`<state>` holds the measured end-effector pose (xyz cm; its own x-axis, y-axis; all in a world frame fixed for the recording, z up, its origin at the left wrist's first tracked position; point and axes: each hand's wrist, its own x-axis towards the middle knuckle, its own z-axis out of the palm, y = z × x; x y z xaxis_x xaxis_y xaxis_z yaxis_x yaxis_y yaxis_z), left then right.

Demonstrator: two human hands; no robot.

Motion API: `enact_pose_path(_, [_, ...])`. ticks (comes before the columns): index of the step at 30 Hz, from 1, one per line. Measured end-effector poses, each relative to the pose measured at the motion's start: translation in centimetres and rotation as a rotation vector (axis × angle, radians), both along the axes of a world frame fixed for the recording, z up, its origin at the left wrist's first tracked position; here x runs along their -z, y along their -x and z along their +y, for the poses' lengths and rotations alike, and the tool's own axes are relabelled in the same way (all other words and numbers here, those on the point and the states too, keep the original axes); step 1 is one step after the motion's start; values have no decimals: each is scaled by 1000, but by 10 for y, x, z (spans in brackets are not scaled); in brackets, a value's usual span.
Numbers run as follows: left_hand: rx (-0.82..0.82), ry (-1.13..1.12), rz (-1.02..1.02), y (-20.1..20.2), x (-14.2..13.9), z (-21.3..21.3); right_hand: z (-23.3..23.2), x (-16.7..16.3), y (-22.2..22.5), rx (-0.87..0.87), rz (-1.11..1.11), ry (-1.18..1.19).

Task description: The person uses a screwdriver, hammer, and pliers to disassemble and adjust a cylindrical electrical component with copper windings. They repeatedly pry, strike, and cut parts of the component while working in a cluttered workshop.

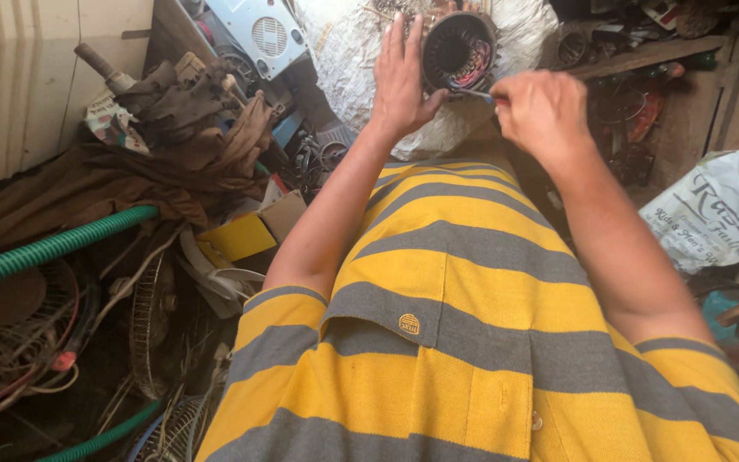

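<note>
Yellow and grey stripes of a shirt [472, 342] fill the foreground at 6 o'clock, worn by the person whose arms reach up toward 12 o'clock. At the top centre a round motor stator [458, 50] with a dark metal ring and coloured windings is seen, resting on a white woven sack [348, 60]. The left hand [401, 81] is laid flat against the stator's 9 o'clock side, its fingers [397, 38] spread apart and straight, the thumb hooked under the ring. The right hand [540, 109] is held at the stator's 4 o'clock side, its fingers curled together around a thin tool [475, 93], whose tip is pointed at the lower rim of the windings; the kind of tool cannot be told.

At 9 o'clock a green ribbed hose [53, 246] is laid across brown cloth [130, 184], and wire fan guards [151, 321] are heaped below it at 7 o'clock. A yellow box [237, 237] is lodged just beside the left forearm. At 3 o'clock a white printed bag [716, 210] is seen, near wooden shelving [643, 53] crowded with dark parts.
</note>
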<state>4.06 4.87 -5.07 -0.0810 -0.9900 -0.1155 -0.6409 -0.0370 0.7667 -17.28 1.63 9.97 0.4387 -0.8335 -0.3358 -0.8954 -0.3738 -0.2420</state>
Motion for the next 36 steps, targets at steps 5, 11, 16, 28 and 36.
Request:
enact_pose_path(5, [99,-242,-171,4,8,-13,-38,21,-12,-224,240,-53])
enact_pose_path(11, [138,-364,-252,11,11,-21,-80,36,-51,-269,473,-246])
enact_pose_path(16, [138,-338,-260,13,11,-21,-75,34,-39,-239,448,-275])
enact_pose_path(28, [146,-345,-264,14,5,-24,49,38,41,245,-322,-98])
enact_pose_path(36, [171,-330,-239,7,-2,-24,38,18,44,184,-197,143])
